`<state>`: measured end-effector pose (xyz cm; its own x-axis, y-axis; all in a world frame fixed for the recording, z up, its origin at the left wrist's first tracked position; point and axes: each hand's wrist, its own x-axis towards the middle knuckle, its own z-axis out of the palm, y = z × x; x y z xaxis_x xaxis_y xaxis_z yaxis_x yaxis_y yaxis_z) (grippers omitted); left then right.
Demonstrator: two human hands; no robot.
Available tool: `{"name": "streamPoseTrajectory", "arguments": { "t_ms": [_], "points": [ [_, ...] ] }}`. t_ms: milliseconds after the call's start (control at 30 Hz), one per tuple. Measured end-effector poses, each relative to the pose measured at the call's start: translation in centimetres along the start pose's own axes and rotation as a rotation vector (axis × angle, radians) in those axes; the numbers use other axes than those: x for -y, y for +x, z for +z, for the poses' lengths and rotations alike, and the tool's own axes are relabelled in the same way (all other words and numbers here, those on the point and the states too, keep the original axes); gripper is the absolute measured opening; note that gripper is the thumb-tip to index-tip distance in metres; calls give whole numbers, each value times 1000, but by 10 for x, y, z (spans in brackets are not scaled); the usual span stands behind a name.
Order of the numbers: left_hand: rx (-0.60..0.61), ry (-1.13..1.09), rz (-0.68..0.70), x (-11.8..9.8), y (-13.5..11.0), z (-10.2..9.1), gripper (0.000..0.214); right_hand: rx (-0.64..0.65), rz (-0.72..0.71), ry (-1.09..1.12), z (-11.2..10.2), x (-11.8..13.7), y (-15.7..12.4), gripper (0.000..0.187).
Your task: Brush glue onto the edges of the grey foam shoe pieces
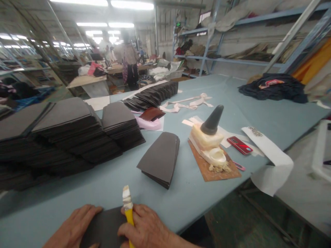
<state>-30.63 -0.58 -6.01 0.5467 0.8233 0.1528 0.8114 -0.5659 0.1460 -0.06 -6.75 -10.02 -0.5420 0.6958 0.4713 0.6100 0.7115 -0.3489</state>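
My right hand (146,225) grips a glue brush by its yellow handle (129,216). The brush's pale, crusted tip points up and away from me. Under my hands lies a dark grey panel (106,225), partly cut off by the bottom edge of the view. My left hand (77,222) holds the panel's left side, its thumb showing on top and its fingers along the far left corner. Beyond them, a small stack of matching grey panels (160,155) rests on the table. To the right, a yellowish glue-crusted container (207,136) with a black cone (213,120) stands on a brown board (199,162).
Tall stacks of grey panels (67,117) fill the left of the blue-green table (196,203). A fanned row of dark pieces (155,94) lies behind. A red box (239,145), white strips (269,146) and dark cloth (274,88) are at right. A person (130,62) stands far back.
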Motion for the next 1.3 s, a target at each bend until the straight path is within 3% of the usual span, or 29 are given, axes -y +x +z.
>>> {"name": "streamPoseTrajectory", "arguments": {
  "t_ms": [133, 200, 300, 600, 900, 1133, 1300],
  "points": [
    [520, 5, -145, -57, 41, -56, 49, -1, 57, 69, -24, 7, -4, 29],
    [592, -6, -178, -72, 57, -72, 47, 13, 50, 99, -28, 7, -5, 30],
    [666, -32, -203, -75, 69, -78, 46, -13, 24, 125, -28, 6, -6, 29],
    [763, 2, -230, -68, 79, -74, 62, -4, 20, 126, -30, 4, -9, 28],
    [800, -33, -212, -59, 76, -76, 52, -5, 9, 104, -32, 4, -11, 23],
    [745, -86, -272, -62, 56, -81, 56, -63, 52, 95, -35, 4, -13, 32],
    [687, -146, -325, -66, 43, -99, 52, -144, 109, 158, -37, 4, -18, 39]
  ]
}}
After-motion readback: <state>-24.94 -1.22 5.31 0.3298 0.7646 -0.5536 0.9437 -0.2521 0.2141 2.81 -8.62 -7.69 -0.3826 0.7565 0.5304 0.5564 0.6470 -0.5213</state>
